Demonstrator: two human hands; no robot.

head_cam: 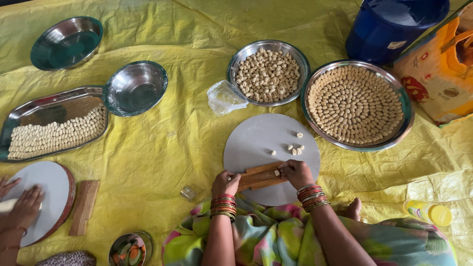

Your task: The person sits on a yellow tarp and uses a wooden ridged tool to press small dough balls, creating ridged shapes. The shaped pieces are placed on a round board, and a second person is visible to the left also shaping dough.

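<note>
We see the left hand (224, 183) steadying one ridged wooden board (260, 176), fingers closed on its end, while the right hand (295, 172) presses one dough piece (277, 173) onto it with pinched fingertips. The board lies on one round grey slab (261, 138), beside six shaped pieces (295, 149). Two filled round trays (355, 104) and two empty bowls (135, 87) stand around.

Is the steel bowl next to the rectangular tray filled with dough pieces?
No, the round steel bowl touching the rectangular tray is empty; only the tray itself holds rows of pale pieces.
</note>
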